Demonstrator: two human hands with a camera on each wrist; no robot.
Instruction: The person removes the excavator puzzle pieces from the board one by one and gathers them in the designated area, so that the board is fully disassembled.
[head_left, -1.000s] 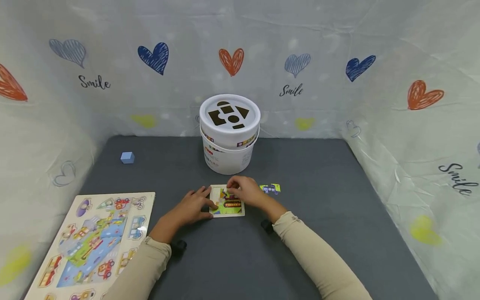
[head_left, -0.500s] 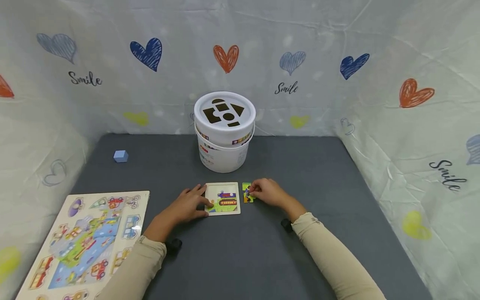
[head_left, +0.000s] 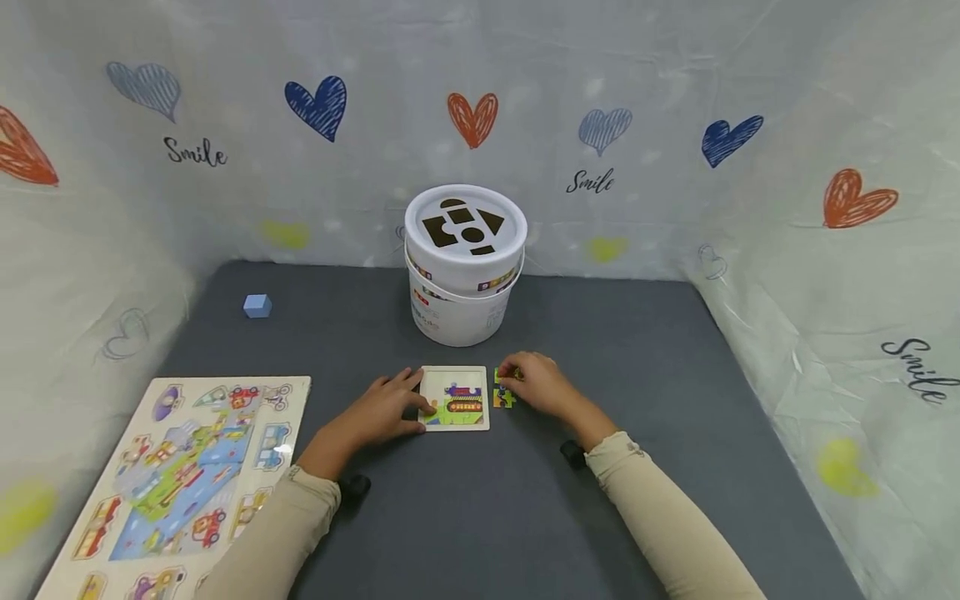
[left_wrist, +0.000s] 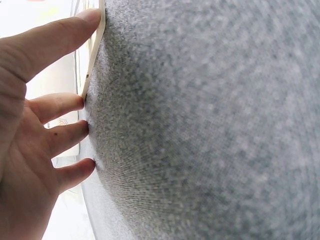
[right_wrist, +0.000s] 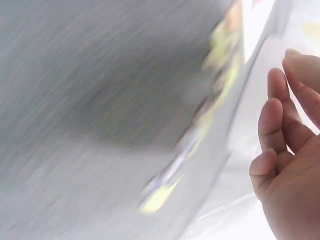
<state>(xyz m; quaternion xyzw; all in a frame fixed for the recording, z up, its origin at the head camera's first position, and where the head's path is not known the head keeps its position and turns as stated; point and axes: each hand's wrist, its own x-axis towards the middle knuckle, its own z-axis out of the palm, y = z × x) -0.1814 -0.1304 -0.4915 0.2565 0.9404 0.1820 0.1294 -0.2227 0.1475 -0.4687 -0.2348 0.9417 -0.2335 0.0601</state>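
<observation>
Grey table [head_left: 637, 500]: your left hand [head_left: 378, 412], grip wide, is bracing the puzzle tray [head_left: 441, 380], seemingly against sliding; your right hand [head_left: 543, 387] is partly covering loose pieces [head_left: 504, 397], grip unreadable.

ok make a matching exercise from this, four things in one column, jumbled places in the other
1. small light-blue cube
2. round white bucket with cut-out lid
3. small square pale puzzle tray
4. large pale puzzle board with vehicle pictures

A. touched by the left hand
B. front left of the dark grey table
C. back left of the table
D. middle of the table's far side

Pairs: 1-C; 2-D; 3-A; 4-B
</observation>
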